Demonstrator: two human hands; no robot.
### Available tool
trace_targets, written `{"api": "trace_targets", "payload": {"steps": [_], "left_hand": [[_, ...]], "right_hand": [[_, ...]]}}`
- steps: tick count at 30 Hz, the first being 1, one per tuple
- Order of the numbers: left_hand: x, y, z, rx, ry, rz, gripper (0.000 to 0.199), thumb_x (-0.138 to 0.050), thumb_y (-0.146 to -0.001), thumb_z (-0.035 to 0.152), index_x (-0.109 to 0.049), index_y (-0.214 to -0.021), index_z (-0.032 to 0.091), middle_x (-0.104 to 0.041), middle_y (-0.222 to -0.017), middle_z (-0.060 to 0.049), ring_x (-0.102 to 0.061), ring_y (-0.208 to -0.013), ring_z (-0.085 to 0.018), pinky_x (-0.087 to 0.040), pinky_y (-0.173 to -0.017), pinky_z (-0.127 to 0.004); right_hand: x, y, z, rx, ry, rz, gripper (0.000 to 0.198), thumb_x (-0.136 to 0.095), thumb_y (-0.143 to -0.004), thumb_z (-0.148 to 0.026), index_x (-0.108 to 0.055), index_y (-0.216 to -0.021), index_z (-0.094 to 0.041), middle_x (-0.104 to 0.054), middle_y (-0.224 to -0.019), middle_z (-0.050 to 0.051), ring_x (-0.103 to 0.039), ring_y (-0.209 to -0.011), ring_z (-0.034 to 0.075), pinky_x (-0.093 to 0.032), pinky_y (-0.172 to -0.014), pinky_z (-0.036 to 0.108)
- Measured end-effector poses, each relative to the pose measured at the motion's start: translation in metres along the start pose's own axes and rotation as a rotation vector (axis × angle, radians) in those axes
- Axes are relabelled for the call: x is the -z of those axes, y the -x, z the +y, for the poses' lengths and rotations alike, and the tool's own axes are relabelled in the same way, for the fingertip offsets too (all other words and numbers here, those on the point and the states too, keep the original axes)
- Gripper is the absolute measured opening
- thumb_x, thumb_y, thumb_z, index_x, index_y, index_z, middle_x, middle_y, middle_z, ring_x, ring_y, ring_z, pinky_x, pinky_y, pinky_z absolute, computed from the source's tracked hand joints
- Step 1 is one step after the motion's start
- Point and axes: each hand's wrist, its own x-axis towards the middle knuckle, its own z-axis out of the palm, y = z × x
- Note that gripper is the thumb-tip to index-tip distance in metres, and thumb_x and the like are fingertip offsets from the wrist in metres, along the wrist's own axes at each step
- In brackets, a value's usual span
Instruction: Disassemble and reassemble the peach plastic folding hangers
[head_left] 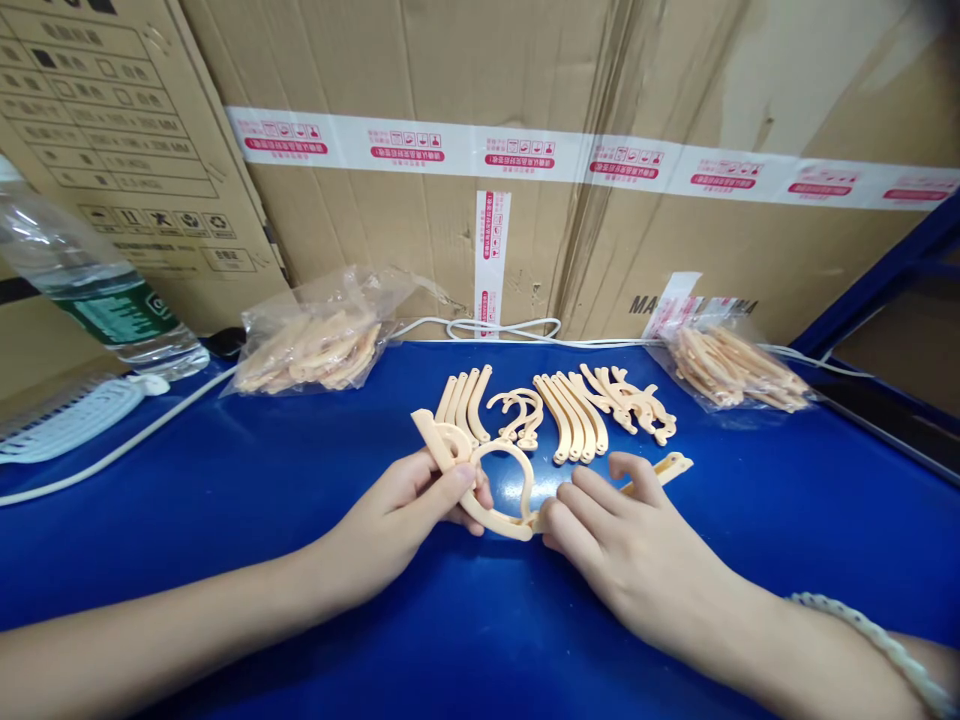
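Observation:
A peach plastic folding clothes hanger point(491, 518) spans both hands above the blue table. My left hand point(420, 490) is closed on one of its arms, thumb on top, near the curved hook piece that loops toward the middle. My right hand point(607, 530) has its fingers curled around the other arm, whose end sticks out past the knuckles; part of that arm is hidden. Just behind lie loose hanger parts: curved arms point(463, 400) on the left, hooks point(521, 415), more arms point(571, 415), and a cluster of short notched pieces point(634, 400).
Clear plastic bags of similar parts lie at the back left point(319, 345) and back right point(739, 368). A water bottle point(112, 300) and a pale hairbrush point(75, 415) are at the left. White cable point(150, 430) runs along the table point(300, 640); cardboard boxes point(420, 240) stand behind.

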Motion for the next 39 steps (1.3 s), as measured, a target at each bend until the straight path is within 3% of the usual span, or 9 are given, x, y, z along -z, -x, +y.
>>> {"api": "trace_targets", "payload": {"steps": [6,11,16,19,21,23,26,33,39], "left_hand": [[0.000,-0.003,-0.001,0.016,0.104,-0.023,0.029,-0.063,-0.088,0.040,-0.064,-0.075,0.014,-0.061,-0.074,-0.002,-0.060,-0.066,-0.015,-0.049,-0.065,-0.027],[0.001,-0.009,0.000,0.108,0.322,0.122,0.028,-0.064,-0.086,0.036,-0.059,-0.069,0.014,-0.053,-0.064,0.001,-0.048,-0.057,-0.012,-0.044,-0.054,-0.024],[0.003,-0.010,-0.001,0.089,0.371,0.066,0.027,-0.065,-0.086,0.036,-0.061,-0.072,0.013,-0.058,-0.070,-0.002,-0.051,-0.063,-0.013,-0.046,-0.063,-0.026],[0.005,-0.009,-0.002,0.088,0.377,0.062,0.025,-0.063,-0.088,0.035,-0.061,-0.074,0.014,-0.058,-0.072,-0.002,-0.050,-0.065,-0.013,-0.046,-0.064,-0.026],[0.006,-0.009,-0.003,0.082,0.377,0.051,0.024,-0.061,-0.090,0.034,-0.062,-0.076,0.014,-0.058,-0.073,-0.002,-0.050,-0.066,-0.013,-0.045,-0.064,-0.026],[0.006,-0.009,-0.004,0.077,0.379,0.039,0.023,-0.059,-0.091,0.033,-0.062,-0.077,0.015,-0.058,-0.074,-0.002,-0.050,-0.066,-0.013,-0.045,-0.065,-0.026],[0.007,-0.008,-0.005,0.074,0.382,0.039,0.024,-0.060,-0.091,0.033,-0.063,-0.077,0.014,-0.058,-0.074,-0.002,-0.051,-0.066,-0.014,-0.045,-0.064,-0.026],[0.007,-0.009,-0.004,0.079,0.385,0.040,0.025,-0.061,-0.090,0.034,-0.062,-0.075,0.014,-0.057,-0.072,-0.002,-0.050,-0.065,-0.013,-0.045,-0.063,-0.025],[0.007,-0.008,-0.003,0.097,0.379,0.041,0.025,-0.063,-0.089,0.036,-0.061,-0.076,0.014,-0.058,-0.072,-0.002,-0.051,-0.066,-0.014,-0.045,-0.064,-0.026]], "right_hand": [[0.009,-0.001,0.000,0.082,-0.030,0.055,0.042,-0.023,-0.100,-0.007,-0.054,-0.074,-0.017,-0.050,-0.066,0.002,-0.039,-0.066,0.019,-0.026,-0.072,0.038],[0.015,0.000,0.006,0.173,-0.027,0.151,0.023,-0.041,-0.097,-0.010,-0.057,-0.083,-0.018,-0.056,-0.067,0.001,-0.045,-0.066,0.018,-0.022,-0.063,0.036],[0.019,0.006,0.041,-0.007,-0.157,0.058,0.026,-0.031,-0.100,-0.007,-0.053,-0.109,-0.017,-0.064,-0.081,0.003,-0.056,-0.080,0.019,-0.028,-0.087,0.042],[0.015,0.011,0.072,-0.092,-0.079,0.027,0.024,-0.036,-0.096,-0.004,-0.053,-0.097,-0.021,-0.067,-0.092,0.005,-0.055,-0.108,0.026,-0.017,-0.102,0.055],[0.012,0.014,0.087,-0.130,-0.096,0.029,0.022,-0.040,-0.094,-0.005,-0.053,-0.093,-0.022,-0.067,-0.102,0.006,-0.051,-0.118,0.028,-0.017,-0.105,0.059],[0.009,0.015,0.096,-0.158,-0.187,0.019,0.022,-0.039,-0.093,-0.006,-0.054,-0.095,-0.022,-0.062,-0.113,0.009,-0.052,-0.117,0.027,-0.032,-0.101,0.055],[0.007,0.014,0.100,-0.163,-0.369,-0.014,0.026,-0.037,-0.090,-0.005,-0.057,-0.100,-0.020,-0.056,-0.113,0.013,-0.055,-0.104,0.023,-0.051,-0.082,0.038],[0.008,0.013,0.099,-0.223,-0.495,-0.140,0.019,-0.036,-0.098,-0.012,-0.052,-0.104,-0.018,-0.057,-0.107,0.012,-0.057,-0.095,0.021,-0.049,-0.084,0.038],[0.007,0.015,0.100,-0.259,-0.497,-0.194,0.018,-0.037,-0.095,-0.008,-0.051,-0.101,-0.018,-0.056,-0.101,0.010,-0.056,-0.091,0.022,-0.049,-0.080,0.037]]}}
